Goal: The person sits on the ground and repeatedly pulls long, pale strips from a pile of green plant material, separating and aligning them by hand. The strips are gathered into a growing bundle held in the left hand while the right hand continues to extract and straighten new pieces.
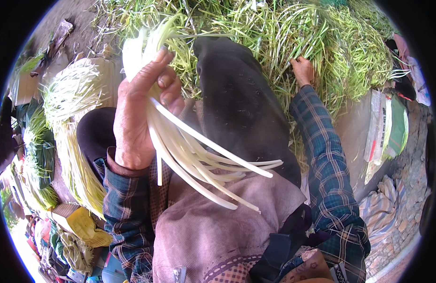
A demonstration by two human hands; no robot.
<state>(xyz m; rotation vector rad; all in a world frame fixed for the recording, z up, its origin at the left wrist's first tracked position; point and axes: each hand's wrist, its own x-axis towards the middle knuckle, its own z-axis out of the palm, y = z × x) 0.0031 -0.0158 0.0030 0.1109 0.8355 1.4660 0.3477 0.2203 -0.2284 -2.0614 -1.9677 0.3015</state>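
Note:
My left hand [143, 109] is raised before my lap, its fingers and thumb closed around a bunch of pale leafy stalks [203, 155], which look like blanched garlic chives. The white stem ends fan out down and to the right over the apron [232, 226]. Their pale leaves [140, 49] bend up above the hand. Farther out on the right, my right hand [303, 71] is at the near side of a broad heap of green leafy stalks [310, 32]. Its fingertips pinch at a stalk there, partly lost among the leaves.
A thick bundle of trimmed pale stalks [76, 141] lies at the left, with more green bundles [39, 152] beyond it. A yellow bag [85, 226] lies lower left. On the right are a wrapped bundle [391, 123] and a striped woven sack [380, 207]. My dark-clad knee [239, 95] rises between my hands.

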